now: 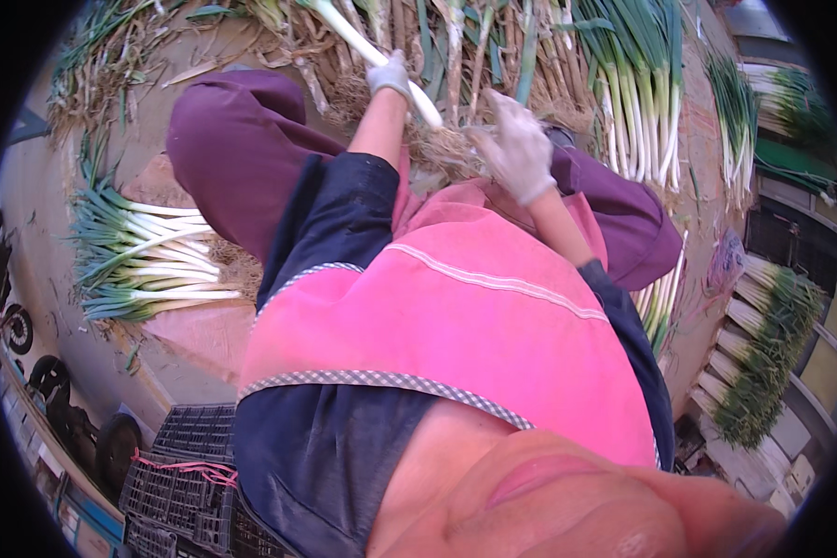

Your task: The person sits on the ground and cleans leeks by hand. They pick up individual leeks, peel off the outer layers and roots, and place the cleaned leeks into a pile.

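My left hand (389, 75), in a pale glove, is closed around the white stalk of a large green onion (425, 108), which slants down to the right. Its root end lies near my right hand (518, 143), also gloved, which is beside the tangled brown roots (450, 148); whether the fingers grip any roots is not clear. Untrimmed green onions with dry brown leaves (453, 63) lie in front of me. To their right rests a row of cleaner green onions (642, 118) with white stalks, their roots towards me.
More white-stalked green onions (160, 258) lie on a pink sheet (206, 335) at the left. Black plastic crates (181, 488) stand at lower left, near wheels (118, 443). Bundled green onions (767, 349) are stacked at the right, by a clear plastic bag (725, 261).
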`<state>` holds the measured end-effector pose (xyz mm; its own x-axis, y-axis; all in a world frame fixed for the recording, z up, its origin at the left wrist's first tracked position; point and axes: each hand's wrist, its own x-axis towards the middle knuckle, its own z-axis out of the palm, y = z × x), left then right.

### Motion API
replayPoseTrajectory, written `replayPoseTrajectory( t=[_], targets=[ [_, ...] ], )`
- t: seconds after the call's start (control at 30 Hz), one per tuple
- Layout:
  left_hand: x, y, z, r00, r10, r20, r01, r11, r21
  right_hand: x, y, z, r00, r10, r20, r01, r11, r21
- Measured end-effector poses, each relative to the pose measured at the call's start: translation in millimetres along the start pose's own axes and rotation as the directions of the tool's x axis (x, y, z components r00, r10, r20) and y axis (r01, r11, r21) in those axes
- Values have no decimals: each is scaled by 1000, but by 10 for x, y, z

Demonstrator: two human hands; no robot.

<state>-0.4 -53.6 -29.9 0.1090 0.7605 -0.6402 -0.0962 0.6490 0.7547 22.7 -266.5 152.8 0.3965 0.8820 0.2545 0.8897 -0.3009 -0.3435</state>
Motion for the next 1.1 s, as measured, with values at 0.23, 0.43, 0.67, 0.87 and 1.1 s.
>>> replayPoseTrajectory(
  t=[0.23, 0.43, 0.67, 0.87, 1.1],
  targets=[
    [-223, 237, 104, 939, -172, 297, 253, 932, -260, 209, 184, 877, 685, 91, 723, -721, -63, 690],
    [-220, 335, 86, 940, -137, 312, 232, 928, -292, -95, -105, 446, 947, 252, 199, -318, 820, 476],
    [225, 137, 30, 998, -29, 54, 38, 984, -173, -666, -52, -548, 975, 39, 218, -29, 998, -49],
    [-425, -192, 319, 989, -89, 115, 100, 990, -95, 15, 59, 105, 993, 112, -26, -113, 993, -37],
    [177, 432, -199, 837, -164, 522, 361, 882, -303, -226, 130, 405, 885, 211, 414, -434, 694, 575]
  ],
)
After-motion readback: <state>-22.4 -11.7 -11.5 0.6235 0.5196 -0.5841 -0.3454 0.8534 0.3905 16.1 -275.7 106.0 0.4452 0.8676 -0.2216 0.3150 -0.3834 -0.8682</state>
